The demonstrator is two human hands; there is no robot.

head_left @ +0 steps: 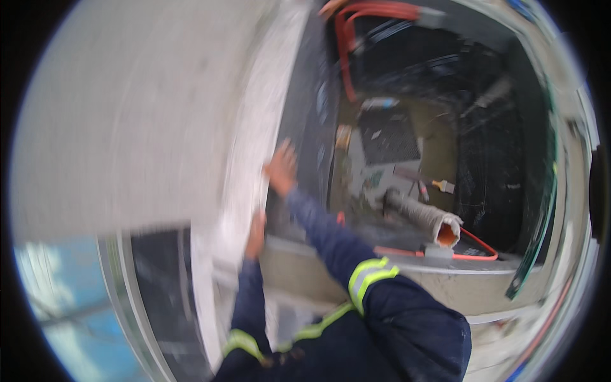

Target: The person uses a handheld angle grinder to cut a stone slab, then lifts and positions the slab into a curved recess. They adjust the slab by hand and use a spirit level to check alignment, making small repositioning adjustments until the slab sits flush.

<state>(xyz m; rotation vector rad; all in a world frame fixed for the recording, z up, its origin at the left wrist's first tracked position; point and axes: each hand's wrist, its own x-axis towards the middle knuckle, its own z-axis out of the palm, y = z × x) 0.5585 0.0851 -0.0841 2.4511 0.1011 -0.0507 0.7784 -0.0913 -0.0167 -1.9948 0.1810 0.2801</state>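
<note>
Fingers spread, my right hand (280,168) lies against the border between a pale white wall edge (254,121) and a dark grey panel (304,114). Lower down, my left hand (255,237) rests along the same white edge with its fingers pointing up. No tool shows in either hand, though motion blur softens both. The white edge runs upward beside a broad, light grey wall face (146,114). To the right of my hands, the dark panel forms one side of a recessed, dark-lined box.
On the box floor lie a dark textured mat (389,137), a paintbrush (443,186) and a blue-white bottle or tube (380,102). A wrapped pipe (423,215) sticks up near my right arm. Orange tubing (382,9) curves at the far side. A glass edge (531,258) stands at right.
</note>
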